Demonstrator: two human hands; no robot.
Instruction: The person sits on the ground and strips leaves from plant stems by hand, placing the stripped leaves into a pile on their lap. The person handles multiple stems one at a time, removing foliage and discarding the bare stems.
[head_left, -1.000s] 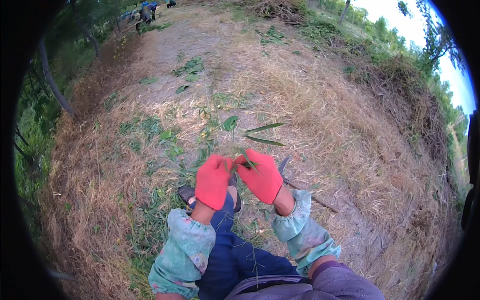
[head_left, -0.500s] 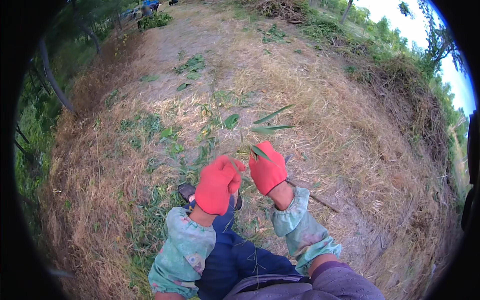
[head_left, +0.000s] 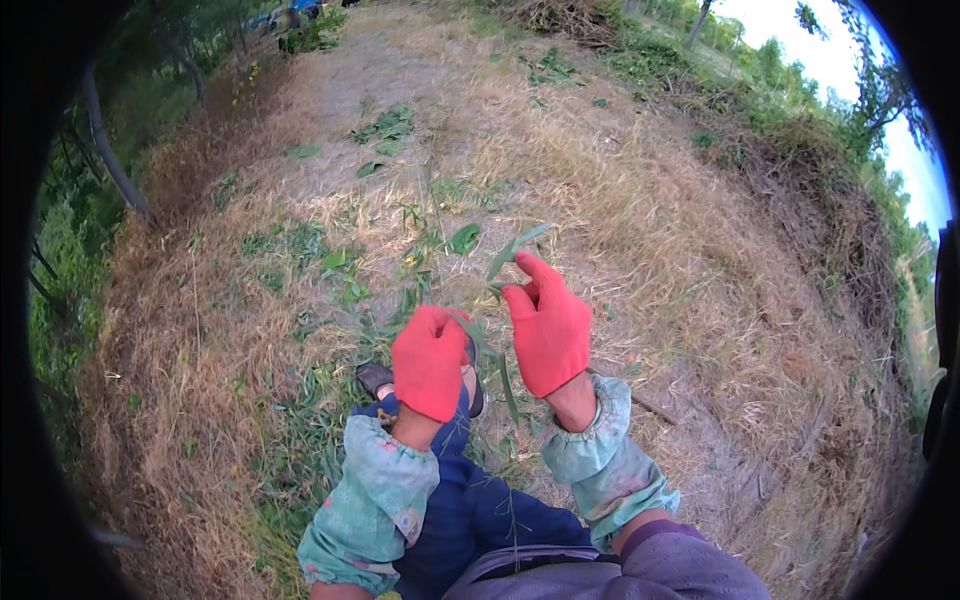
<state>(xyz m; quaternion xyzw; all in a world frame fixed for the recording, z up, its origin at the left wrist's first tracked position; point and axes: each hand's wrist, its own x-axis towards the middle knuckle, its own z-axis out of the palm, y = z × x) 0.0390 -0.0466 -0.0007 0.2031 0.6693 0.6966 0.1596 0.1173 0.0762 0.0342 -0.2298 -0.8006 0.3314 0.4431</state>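
Note:
My left hand (head_left: 430, 362), in a red knit glove, is closed with its fingertips pinched on a thin leafy stem. Long narrow leaves (head_left: 508, 388) hang from there, between the two hands. Just to the right, my right hand (head_left: 552, 335) wears a matching red glove. Its index finger and thumb are bent around a long green leaf (head_left: 505, 258), with a small gap showing between them; the other fingers are mostly hidden. Both hands are held up in front of my dark blue trousers (head_left: 455, 490), above the ground.
Dry straw-coloured grass (head_left: 620, 230) covers much of the ground. Cut green leaves (head_left: 385, 125) lie scattered along a bare path. A thin stick (head_left: 652, 407) rests right of my right hand. Brush is piled along the right bank (head_left: 800, 190); trees (head_left: 115, 150) stand at the left.
My right hand has turned, its index finger and thumb now raised. The leaves by it have shifted and tilted upward, while other leaves now droop between the hands. My left hand moved slightly.

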